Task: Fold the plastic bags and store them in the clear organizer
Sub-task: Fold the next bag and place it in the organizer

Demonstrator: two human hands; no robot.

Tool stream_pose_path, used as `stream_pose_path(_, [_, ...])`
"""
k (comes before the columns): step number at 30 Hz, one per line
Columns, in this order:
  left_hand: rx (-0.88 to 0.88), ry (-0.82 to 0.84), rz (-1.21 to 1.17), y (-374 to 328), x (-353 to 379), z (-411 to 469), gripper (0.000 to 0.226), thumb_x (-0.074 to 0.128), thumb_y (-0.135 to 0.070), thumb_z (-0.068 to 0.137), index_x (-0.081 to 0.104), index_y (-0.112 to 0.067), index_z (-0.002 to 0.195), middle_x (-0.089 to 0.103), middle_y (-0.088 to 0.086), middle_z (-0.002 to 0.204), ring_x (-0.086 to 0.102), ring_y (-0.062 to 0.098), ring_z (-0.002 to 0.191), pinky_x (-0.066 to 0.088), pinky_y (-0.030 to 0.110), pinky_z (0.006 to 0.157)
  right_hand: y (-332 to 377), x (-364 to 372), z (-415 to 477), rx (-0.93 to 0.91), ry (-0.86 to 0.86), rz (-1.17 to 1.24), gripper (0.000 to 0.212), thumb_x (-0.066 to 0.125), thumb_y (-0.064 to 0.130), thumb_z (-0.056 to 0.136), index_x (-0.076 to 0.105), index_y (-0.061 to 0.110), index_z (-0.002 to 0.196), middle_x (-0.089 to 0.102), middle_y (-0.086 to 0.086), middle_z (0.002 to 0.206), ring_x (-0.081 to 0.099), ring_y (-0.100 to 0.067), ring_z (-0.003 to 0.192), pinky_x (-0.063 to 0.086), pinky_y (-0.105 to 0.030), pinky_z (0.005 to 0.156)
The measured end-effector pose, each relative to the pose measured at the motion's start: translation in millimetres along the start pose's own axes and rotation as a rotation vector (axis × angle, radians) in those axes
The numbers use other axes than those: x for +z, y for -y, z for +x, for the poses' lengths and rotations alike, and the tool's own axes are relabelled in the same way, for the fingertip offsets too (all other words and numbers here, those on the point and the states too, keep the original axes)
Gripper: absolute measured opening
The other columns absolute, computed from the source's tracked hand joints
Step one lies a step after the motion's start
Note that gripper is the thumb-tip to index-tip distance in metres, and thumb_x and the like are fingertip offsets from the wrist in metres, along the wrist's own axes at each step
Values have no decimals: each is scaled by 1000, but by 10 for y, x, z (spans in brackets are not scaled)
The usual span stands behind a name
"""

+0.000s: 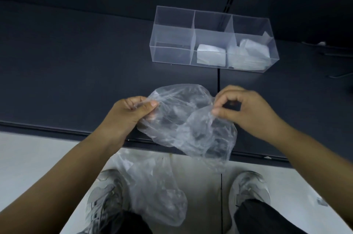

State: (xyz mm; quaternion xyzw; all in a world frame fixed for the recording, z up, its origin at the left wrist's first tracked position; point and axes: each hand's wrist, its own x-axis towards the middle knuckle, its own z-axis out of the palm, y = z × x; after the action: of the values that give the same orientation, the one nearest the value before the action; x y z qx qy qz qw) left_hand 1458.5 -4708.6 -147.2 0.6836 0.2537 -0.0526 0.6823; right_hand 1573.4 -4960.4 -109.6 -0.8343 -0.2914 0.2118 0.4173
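Dark worktop [76,61], pale floor [28,157] below. Folded bags [211,54] are kept in the organizer's [172,23] middle and right cells; a loose bag [187,124] is pinched by the fingers [152,103] of left hand [124,113] and right hand [246,109].

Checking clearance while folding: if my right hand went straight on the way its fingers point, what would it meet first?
The crumpled plastic bag the right hand pinches; past it, probably the left hand gripping the bag's other side, though depth is unclear.
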Motion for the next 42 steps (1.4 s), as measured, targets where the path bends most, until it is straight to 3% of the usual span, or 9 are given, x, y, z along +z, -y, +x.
stream_pose_path(4, [-52,-220,-62,-14,-104,107,12,69,-25,85,74,-15,91,73,4,83,66,19,84,58,26,77,49,-141,56,37,-154,239,21,70,32,74,65,11,76,68,-7,82,60,-19,77,50,-36,80])
stream_pose_path(7, [160,-512,321,-176,-134,74,47,63,-44,88,57,-16,124,61,-2,114,56,15,107,44,25,95,238,-166,51,-9,-188,306,24,68,33,75,60,11,73,62,-11,75,55,-20,71,49,-31,71])
stream_pose_path(11, [637,-93,665,-627,262,-245,83,50,-82,70,34,-43,142,24,-42,136,22,-6,135,18,18,109,609,-80,78,-143,-127,300,35,74,35,74,57,4,70,59,-20,68,51,-32,59,46,-29,57])
stream_pose_path(14, [743,-52,710,-713,490,-334,49,63,-58,79,64,-26,116,59,-20,120,46,0,119,32,15,102,795,-103,101,-215,-88,330,33,78,35,75,58,9,70,60,-12,66,52,-21,58,45,-25,55])
stream_pose_path(20, [479,-11,89,-692,336,-349,14,66,-25,85,75,-19,94,74,-2,92,69,14,90,54,25,80,585,-222,75,-50,212,-3,61,78,54,67,51,45,121,49,28,130,41,11,124,32,-15,103])
stream_pose_path(25, [382,-50,-112,-605,274,-313,13,66,-27,83,76,-25,90,76,-3,92,71,10,86,52,15,72,339,6,79,75,-48,180,6,65,11,88,71,14,89,72,9,88,64,0,81,47,-15,77])
stream_pose_path(34, [224,-212,-127,-385,105,-258,11,66,-32,80,70,-24,75,67,1,71,60,14,65,53,23,64,195,-93,136,260,-405,468,20,54,14,96,69,18,84,69,7,74,62,-10,73,50,-33,81])
stream_pose_path(38, [116,-255,-28,-338,-4,-256,10,65,-21,89,66,-16,80,67,-3,62,59,10,54,50,21,51,248,-104,137,253,-452,482,16,63,22,92,73,16,82,71,-14,81,64,-22,75,55,-44,80])
stream_pose_path(42, [186,-300,307,-451,-168,-147,36,68,-41,79,61,-25,111,66,-15,101,61,-1,93,46,16,82,336,-93,176,221,-279,400,28,66,31,88,71,4,87,60,-39,94,55,-28,73,48,-44,69])
